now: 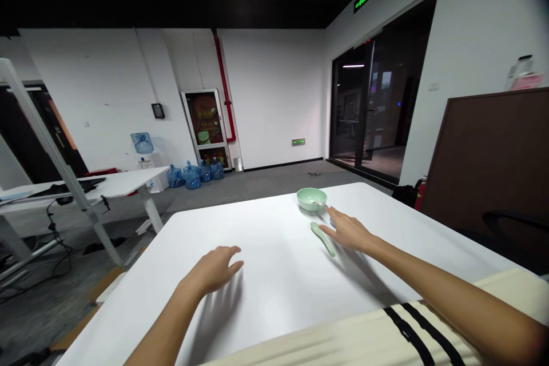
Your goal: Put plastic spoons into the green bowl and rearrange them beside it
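White is most of what my feed shows. At the far left a second desk [124, 180] stands on a slanted leg, well apart from the work. Behind it, against the wall, is a water dispenser [142, 143] with a blue bottle on top. A cluster of blue water jugs [193, 174] sits on the grey floor just to its right.

Nearer to me, the white table [266, 297] spreads across the lower half of the view. The left hand [214, 269] is over its left part, palm down. Its fingers are loosely together and a little curled, gripping nothing. A soft shadow lies under them, and I cannot tell whether they rest on the surface or hang just above it.

Right of centre, toward the far edge of the table, a pale green bowl [311, 199] stands upright. Just in front of it lies a matching green spoon [323, 238], flat on the table, its handle running toward me and to the right. The right hand [349, 231] is immediately beside the spoon, palm down. Its fingers are stretched out and slightly spread, pointing toward the bowl, and the thumb is right at the spoon's head. I cannot make out real contact. A small blue bit shows under the fingertips, too hidden to identify. The hand holds nothing.

Further right are dark glass doors [364, 114] and then a brown panel [489, 160]. A cream cloth with black stripes [386, 331] crosses the bottom edge.
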A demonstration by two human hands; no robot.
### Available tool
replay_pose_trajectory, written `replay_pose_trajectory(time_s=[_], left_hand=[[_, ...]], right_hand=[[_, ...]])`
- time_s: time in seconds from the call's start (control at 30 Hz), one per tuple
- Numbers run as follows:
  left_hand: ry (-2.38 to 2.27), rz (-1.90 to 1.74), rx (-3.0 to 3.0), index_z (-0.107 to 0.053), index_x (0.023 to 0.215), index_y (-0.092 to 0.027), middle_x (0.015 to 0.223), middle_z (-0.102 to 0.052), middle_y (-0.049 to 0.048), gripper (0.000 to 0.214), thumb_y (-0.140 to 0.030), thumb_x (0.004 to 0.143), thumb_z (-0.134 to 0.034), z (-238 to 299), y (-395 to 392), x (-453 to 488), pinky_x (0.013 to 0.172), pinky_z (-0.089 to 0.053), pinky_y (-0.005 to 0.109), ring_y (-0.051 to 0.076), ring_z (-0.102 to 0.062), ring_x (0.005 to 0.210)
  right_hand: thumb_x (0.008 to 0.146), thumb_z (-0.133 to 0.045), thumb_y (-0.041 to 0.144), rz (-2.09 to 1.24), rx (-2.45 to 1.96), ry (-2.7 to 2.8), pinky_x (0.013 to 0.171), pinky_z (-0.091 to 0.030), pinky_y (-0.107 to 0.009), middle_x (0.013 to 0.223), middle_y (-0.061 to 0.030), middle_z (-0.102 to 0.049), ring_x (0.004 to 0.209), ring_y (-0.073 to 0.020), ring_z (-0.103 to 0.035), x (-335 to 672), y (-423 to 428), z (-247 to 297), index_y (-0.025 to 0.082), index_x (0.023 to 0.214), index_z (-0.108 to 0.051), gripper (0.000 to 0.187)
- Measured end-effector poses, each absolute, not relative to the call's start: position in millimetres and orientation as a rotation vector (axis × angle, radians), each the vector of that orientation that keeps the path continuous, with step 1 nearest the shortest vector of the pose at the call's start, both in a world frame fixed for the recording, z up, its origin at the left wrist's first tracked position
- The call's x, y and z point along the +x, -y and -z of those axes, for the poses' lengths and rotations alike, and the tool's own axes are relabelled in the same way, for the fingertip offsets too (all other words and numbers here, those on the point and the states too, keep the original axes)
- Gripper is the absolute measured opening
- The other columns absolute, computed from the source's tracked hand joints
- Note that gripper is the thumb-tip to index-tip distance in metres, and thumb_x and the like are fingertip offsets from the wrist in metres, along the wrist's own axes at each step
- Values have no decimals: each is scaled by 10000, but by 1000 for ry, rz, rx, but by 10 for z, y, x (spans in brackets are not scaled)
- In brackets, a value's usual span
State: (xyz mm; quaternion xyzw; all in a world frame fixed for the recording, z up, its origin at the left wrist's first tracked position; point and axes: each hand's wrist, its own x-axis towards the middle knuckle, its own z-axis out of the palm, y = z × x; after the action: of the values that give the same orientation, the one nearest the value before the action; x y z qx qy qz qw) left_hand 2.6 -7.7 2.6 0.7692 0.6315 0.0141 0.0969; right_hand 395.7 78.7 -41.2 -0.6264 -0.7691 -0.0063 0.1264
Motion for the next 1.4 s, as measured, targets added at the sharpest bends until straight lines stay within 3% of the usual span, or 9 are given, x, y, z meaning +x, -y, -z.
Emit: replay_pose_trajectory(time_s=[0.23, 0.53, 1.4], left_hand=[[-1871, -57, 2291, -571, 1318, -268, 1322, -620, 85, 576, -588, 873, -392, -24, 81, 27, 972, -445, 406, 302, -555, 1216], [-1864, -57, 2279, -563, 1326, -275, 1324, -616, 89, 582, -598, 874, -391, -13, 74, 21, 982, -437, 414, 303, -553, 1212], [-1852, -56, 2277, -574, 1310, -272, 1330, -614, 91, 580, -607, 870, -398, 7, 63, 8, 984, -444, 416, 302, -561, 1206]], right_hand=[[918, -282, 629, 6, -1824, 2242, 923, -430, -415, 1506, -174, -392, 1256, -326, -509, 3958, -780, 402, 161, 1497, -295, 744], [916, -298, 624, -41, -1819, 2256, 805, -449, -368, 1315, -156, -568, 1075, -297, -605, 3937, -731, 351, 187, 1367, -417, 640], [922, -326, 599, -105, -1821, 2279, 864, -435, -387, 1299, -154, -598, 1131, -305, -589, 3969, -766, 415, 190, 1354, -448, 608]])
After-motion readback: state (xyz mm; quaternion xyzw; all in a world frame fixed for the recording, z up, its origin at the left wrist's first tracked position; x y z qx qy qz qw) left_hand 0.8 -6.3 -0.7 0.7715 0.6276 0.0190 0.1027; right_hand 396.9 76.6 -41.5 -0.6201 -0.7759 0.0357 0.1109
